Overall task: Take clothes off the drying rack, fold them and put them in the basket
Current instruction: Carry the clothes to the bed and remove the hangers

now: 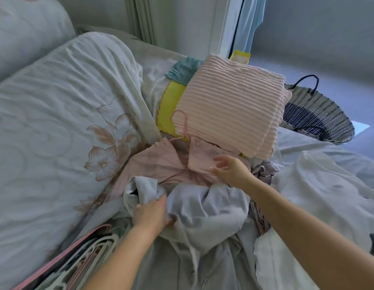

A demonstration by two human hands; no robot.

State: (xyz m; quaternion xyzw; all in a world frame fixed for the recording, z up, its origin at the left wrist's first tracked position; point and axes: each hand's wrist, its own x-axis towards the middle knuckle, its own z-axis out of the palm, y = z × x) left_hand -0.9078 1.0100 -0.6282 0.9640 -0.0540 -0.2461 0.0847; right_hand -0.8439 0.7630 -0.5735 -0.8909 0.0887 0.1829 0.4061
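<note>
A heap of clothes lies on the bed in front of me. My left hand (151,214) grips a crumpled pale grey garment (204,204) at the front of the heap. My right hand (231,167) hovers with fingers spread over a pink garment (161,162) still on a pink hanger (183,126). Behind it sits a folded pink ribbed blanket (230,105) on top of yellow (169,107) and teal (183,70) pieces. The woven basket (319,114) with dark handles stands on the floor past the bed's far right edge.
A large floral quilt (56,126) fills the left side. Several hangers (81,254) lie stacked at the lower left. White cloth (319,185) spreads on the right. A pale blue garment (250,21) hangs by the door frame at the back.
</note>
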